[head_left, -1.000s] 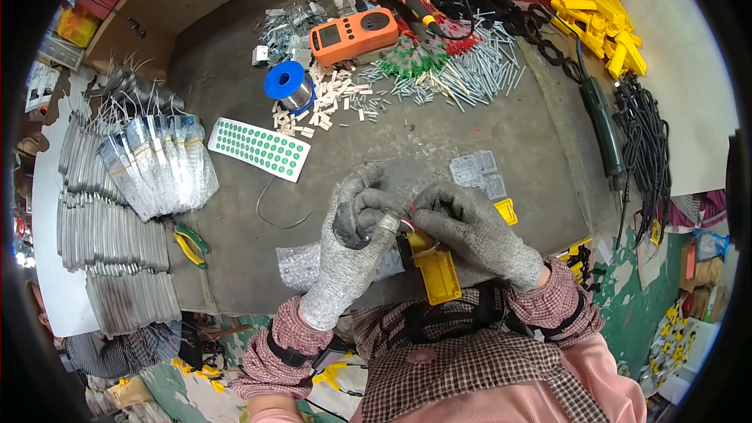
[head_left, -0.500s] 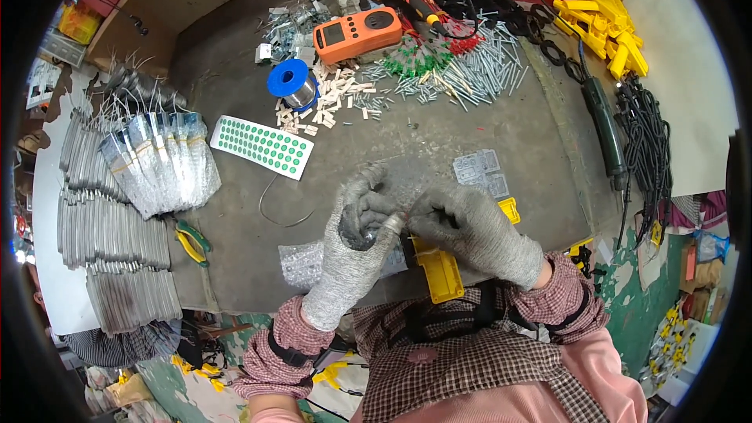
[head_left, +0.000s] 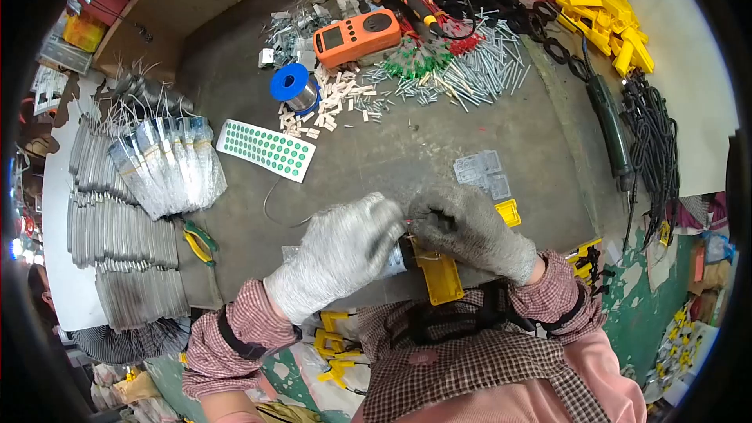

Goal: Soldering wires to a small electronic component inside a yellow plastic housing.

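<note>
My left hand [head_left: 337, 251], in a pale grey knit glove, is smeared by motion, so its fingers do not show clearly. Close beside it, my right hand [head_left: 470, 227] has its gloved fingers curled into a pinch. A tiny reddish speck shows at the right fingertips, but what they hold is too small to make out. Below the right hand lies a yellow plastic housing [head_left: 442, 278] near the table's front edge. Partly covered by my left hand is a clear and bluish piece [head_left: 397, 261]. Another small yellow part [head_left: 508, 212] rests beyond my right wrist, next to clear plastic pieces [head_left: 482, 172].
Farther back are a blue solder spool [head_left: 291, 82], an orange meter [head_left: 357, 37], loose screws [head_left: 489, 70] and a sticker sheet [head_left: 266, 149]. Yellow-green pliers [head_left: 200, 243] lie left, beside stacked grey strips [head_left: 121, 227]. A corded dark tool [head_left: 607, 129] and yellow parts [head_left: 607, 19] are at right.
My left hand has moved left and turned, with its back now upward; it had been meeting the right fingertips. My right hand stays almost in place, still pinched.
</note>
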Demonstrator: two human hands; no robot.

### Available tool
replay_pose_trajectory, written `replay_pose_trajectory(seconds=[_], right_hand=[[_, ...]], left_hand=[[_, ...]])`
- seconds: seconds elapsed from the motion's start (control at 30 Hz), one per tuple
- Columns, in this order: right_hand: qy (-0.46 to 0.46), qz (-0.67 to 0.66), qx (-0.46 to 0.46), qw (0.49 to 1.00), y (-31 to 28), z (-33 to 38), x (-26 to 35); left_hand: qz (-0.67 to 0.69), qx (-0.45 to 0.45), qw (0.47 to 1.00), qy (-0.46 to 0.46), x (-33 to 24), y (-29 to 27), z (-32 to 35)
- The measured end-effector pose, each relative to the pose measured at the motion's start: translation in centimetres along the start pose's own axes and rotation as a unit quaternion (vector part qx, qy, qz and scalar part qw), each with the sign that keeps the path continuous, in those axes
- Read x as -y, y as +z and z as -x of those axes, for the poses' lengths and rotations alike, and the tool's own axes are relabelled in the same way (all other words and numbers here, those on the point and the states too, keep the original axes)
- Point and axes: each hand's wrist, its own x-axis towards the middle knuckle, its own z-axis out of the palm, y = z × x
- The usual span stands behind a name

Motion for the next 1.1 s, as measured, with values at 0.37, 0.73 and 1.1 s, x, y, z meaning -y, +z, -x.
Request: replay_pose_trajectory(seconds=[0.37, 0.73, 1.1], right_hand=[[-0.052, -0.025, -0.037, 0.998, -0.7, 0.1, 0.3], [-0.039, -0.08, -0.055, 0.994, -0.4, 0.6, -0.7], [-0.069, -0.12, -0.065, 0.988, -0.6, 0.6, -0.7]], left_hand=[[0.247, 0.155, 0.923, -0.25, -0.1, -1.0, -1.7], [0.05, 0.161, 0.983, -0.077, -1.5, -2.6, -3.6], [0.339, 0.178, 0.857, -0.345, -1.5, -2.4, -3.4]])
